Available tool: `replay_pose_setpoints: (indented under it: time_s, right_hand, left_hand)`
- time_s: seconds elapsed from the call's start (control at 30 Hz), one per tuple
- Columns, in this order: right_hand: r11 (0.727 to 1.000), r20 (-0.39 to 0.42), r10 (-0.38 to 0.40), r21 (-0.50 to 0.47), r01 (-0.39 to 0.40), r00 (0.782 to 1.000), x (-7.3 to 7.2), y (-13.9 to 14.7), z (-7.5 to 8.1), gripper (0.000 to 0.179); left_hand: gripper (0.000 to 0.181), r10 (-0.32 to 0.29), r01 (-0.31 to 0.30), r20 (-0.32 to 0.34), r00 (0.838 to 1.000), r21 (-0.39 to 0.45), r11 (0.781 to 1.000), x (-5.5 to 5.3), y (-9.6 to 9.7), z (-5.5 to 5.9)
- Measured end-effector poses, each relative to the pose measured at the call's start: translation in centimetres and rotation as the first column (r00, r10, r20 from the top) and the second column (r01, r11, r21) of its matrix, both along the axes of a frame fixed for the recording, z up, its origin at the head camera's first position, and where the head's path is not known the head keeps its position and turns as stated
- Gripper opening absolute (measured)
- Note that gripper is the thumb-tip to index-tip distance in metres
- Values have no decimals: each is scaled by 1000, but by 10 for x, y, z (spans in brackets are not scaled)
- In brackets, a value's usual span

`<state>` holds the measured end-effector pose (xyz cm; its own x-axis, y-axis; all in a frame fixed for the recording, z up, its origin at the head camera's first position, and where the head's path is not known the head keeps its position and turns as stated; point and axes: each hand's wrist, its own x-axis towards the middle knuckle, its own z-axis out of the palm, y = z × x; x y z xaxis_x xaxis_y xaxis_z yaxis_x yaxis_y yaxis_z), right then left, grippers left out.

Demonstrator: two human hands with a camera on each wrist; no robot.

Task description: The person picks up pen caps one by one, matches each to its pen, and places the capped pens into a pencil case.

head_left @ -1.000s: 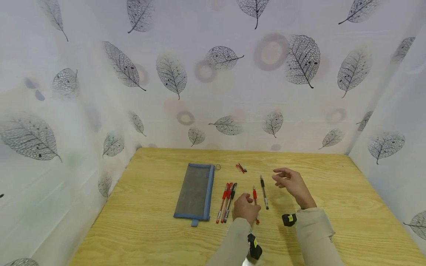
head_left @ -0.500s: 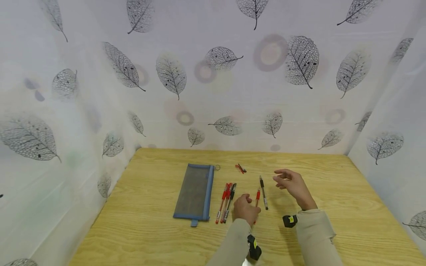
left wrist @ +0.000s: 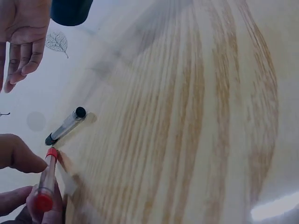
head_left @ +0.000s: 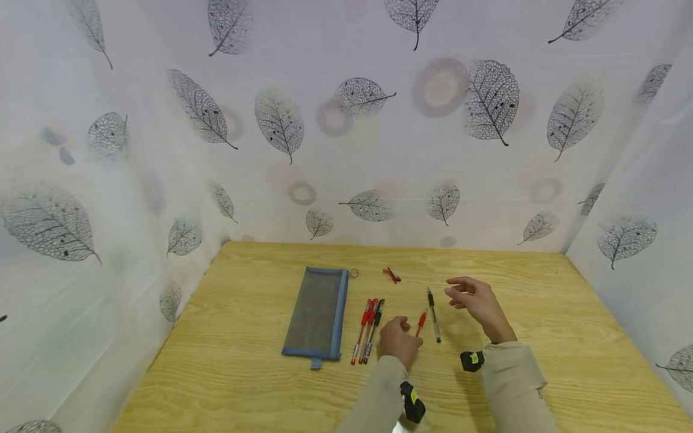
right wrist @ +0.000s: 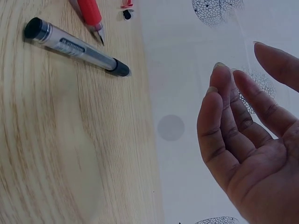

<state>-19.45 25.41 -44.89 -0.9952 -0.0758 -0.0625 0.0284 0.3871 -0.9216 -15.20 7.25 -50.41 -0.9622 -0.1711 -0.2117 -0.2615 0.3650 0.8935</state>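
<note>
My left hand (head_left: 399,340) pinches an uncapped red gel pen (head_left: 421,325) between thumb and fingers; in the left wrist view its clear barrel (left wrist: 48,175) angles up from the fingers. Just right of it an uncapped black gel pen (head_left: 434,316) lies on the table, its dark grip and clear barrel (right wrist: 77,49) showing in the right wrist view. My right hand (head_left: 479,307) hovers to the right of the black pen, fingers loosely bent and apart, holding nothing.
Left of my left hand lie capped red pens (head_left: 361,331) and a capped black pen (head_left: 375,331) side by side. Farther left is a blue-edged mesh zip pouch (head_left: 316,313). Loose red and black pen caps (head_left: 392,275) sit at the back. A leaf-patterned sheet surrounds the wooden table (head_left: 243,391).
The red pen has swung its tip to the right, and its lower end has gone behind my left hand. The black pen has shifted slightly right. My right hand has hardly moved.
</note>
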Motion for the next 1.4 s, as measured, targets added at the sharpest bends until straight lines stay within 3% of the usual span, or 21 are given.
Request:
replay_pose_setpoints:
  time_s: [0.37, 0.57, 0.67, 0.77, 0.9, 1.03, 1.37, 1.4]
  right_hand:
    - [1000, -1, 9, 13, -9, 1000, -7, -3, -2, 49]
    - [999, -14, 39, 7, -39, 999, -16, -9, -4, 45]
    - [998, -27, 62, 17, -61, 998, -22, -12, -5, 44]
    - [996, -44, 84, 42, -82, 996, -28, -16, -6, 43]
    - [992, -56, 117, 60, -114, 992, -37, -21, -6, 43]
    - [987, -60, 151, 59, -147, 987, -46, -27, -7, 42]
    - [973, -52, 216, 101, -210, 975, -72, -44, -15, 39]
    - [972, -51, 218, 104, -212, 975, -75, -45, -17, 38]
  left_hand:
    - [34, -10, 3, 67, 998, 117, 993, 1, -14, 6]
    - [30, 1, -24, 89, 996, 259, 966, -1, -17, 3]
    - [29, -3, -16, 55, 998, 346, 938, 1, -19, 2]
    - [30, -13, 4, 18, 1000, 443, 896, 4, -22, 1]
    - [34, -26, 8, 22, 999, 584, 812, 7, -27, 0]
    - [35, -48, 6, 45, 998, 661, 751, 9, -32, -1]
    - [31, -81, 43, 20, 997, 713, 700, 10, -43, 0]
    - [31, -81, 45, 17, 997, 710, 703, 10, -44, 1]
